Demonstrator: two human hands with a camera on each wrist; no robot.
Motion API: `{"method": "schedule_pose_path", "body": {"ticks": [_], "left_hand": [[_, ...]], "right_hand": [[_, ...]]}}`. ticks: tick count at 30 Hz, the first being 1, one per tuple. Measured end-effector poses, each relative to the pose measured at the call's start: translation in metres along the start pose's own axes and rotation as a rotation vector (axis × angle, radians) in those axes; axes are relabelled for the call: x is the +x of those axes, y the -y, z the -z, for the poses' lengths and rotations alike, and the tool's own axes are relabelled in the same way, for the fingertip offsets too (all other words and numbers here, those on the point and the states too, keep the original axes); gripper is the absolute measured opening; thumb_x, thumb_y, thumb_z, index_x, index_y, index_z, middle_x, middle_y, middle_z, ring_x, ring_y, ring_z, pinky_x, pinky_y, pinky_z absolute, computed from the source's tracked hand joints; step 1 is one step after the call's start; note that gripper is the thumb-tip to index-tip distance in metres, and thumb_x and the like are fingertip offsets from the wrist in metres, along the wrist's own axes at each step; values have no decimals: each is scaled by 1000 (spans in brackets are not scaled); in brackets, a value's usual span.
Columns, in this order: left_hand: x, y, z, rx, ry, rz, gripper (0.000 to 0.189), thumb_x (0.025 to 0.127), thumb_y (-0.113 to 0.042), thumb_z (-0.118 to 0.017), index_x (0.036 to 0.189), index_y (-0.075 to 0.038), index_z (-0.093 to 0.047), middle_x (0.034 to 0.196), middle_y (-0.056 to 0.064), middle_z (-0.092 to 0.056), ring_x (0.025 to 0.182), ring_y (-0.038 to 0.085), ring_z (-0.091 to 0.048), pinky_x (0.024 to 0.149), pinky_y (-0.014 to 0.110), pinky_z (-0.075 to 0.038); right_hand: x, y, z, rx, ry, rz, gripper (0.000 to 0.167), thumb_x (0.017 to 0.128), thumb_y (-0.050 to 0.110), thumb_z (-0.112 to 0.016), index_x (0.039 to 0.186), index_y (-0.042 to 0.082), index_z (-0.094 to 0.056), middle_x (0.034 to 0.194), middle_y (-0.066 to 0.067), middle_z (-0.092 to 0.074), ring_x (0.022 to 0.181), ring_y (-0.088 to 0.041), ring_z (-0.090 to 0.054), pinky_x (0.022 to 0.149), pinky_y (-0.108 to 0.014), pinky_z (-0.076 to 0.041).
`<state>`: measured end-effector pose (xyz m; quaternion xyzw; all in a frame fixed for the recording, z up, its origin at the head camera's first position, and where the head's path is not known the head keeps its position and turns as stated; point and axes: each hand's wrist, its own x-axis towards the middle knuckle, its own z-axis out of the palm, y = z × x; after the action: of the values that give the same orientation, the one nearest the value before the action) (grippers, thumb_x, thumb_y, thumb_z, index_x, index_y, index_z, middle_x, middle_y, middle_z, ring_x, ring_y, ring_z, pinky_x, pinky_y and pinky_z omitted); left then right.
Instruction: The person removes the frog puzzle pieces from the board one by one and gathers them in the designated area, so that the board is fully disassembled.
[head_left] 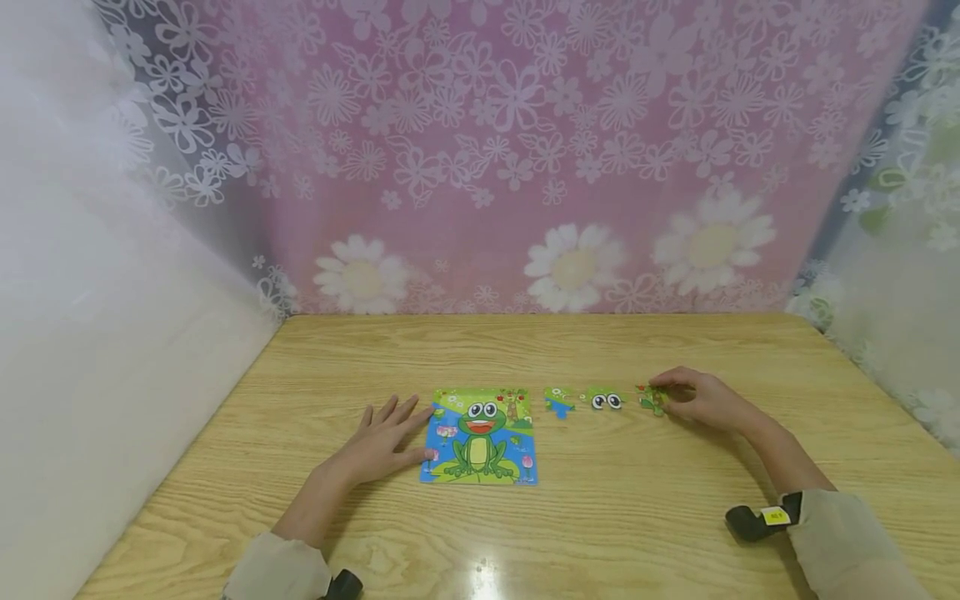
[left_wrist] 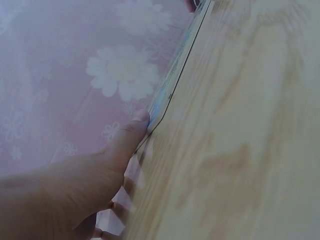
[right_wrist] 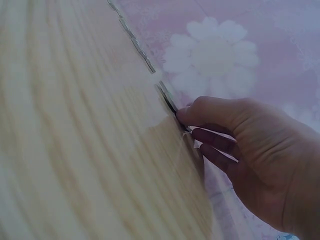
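A frog puzzle (head_left: pixel 478 437) lies on the table, showing a green frog on a blue and green ground. My left hand (head_left: pixel 382 446) rests at its left edge with fingers spread, and in the left wrist view the thumb (left_wrist: pixel 131 132) touches the puzzle's corner. Right of the puzzle lie a blue and green puzzle piece (head_left: pixel 558 401) and a piece with two eyes (head_left: pixel 606 401). Farther right, my right hand (head_left: pixel 708 403) pinches a green puzzle piece (head_left: pixel 649 402) with red spots between thumb and fingers, low over the table.
The wooden table (head_left: pixel 600 533) reaches back to a pink flowered curtain (head_left: pixel 480 167). A white sheet (head_left: pixel 112 292) hangs along the left side. Each wrist carries a black camera, the right one (head_left: pixel 761 518) with a yellow label.
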<state>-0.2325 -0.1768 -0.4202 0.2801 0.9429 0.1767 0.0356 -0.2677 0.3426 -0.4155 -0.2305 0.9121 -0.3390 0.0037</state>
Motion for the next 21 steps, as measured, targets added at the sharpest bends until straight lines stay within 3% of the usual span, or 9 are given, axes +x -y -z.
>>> {"method": "schedule_pose_path", "body": {"ticks": [3, 9, 11, 18, 21], "left_hand": [[-1, -1, 1, -4, -1, -1, 73, 87, -59, -47, 146, -21, -28, 150, 11, -17, 135, 38, -4, 101, 62, 2], [-2, -3, 2, -17, 0, 5, 73, 87, -58, -48, 146, -21, -28, 150, 12, -18, 135, 37, -4, 101, 61, 4], [-2, -2, 2, -17, -1, 7, 73, 87, -59, -48, 146, -21, -28, 150, 11, -18, 136, 37, -4, 101, 60, 4], [-3, -5, 4, -29, -4, 1, 72, 87, -57, -49, 146, -20, -29, 150, 12, -18, 135, 38, -4, 101, 61, 4], [-3, -6, 5, -31, -4, -2, 71, 88, -56, -50, 146, -20, -29, 149, 13, -18, 135, 38, -4, 101, 61, 3]], "right_hand": [[0, 1, 0, 7, 7, 6, 37, 86, 13, -66, 121, 2, -57, 120, -16, -54, 116, -39, -43, 91, -48, -38], [1, -2, 0, 27, 10, 26, 37, 87, 13, -65, 121, 2, -57, 121, -15, -54, 117, -36, -42, 90, -21, -37], [2, -3, -1, 33, 7, 35, 36, 87, 12, -65, 121, 2, -57, 120, -15, -54, 116, -35, -42, 89, -17, -36], [6, 15, 1, 49, -34, 51, 35, 88, 4, -61, 121, -2, -53, 122, -21, -51, 113, -41, -44, 90, -51, -38], [11, 32, 0, 29, -51, 58, 34, 89, 6, -60, 122, -1, -53, 124, -22, -49, 113, -42, -43, 90, -54, -37]]}}
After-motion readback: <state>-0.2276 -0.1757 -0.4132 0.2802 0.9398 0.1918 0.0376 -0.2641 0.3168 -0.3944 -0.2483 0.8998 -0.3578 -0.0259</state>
